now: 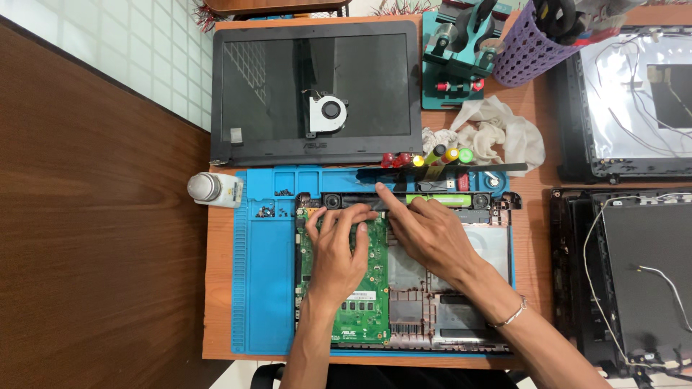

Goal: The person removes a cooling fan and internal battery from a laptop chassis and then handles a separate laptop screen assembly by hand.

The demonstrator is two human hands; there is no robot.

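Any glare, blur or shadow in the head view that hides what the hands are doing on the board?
Head view: even, soft light and sharp focus; left hand and right hand cast only faint shadows on the green circuit board. Window reflections streak the dark laptop screen; the silver lid panel at right is bright, slightly washed out.

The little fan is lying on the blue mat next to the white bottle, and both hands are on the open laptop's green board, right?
Not quite. The head view shows the little fan lying on the dark laptop screen at the top of the desk, not on the blue mat. The rest holds: the white bottle sits beside the mat, and the left hand and right hand are at the green board.
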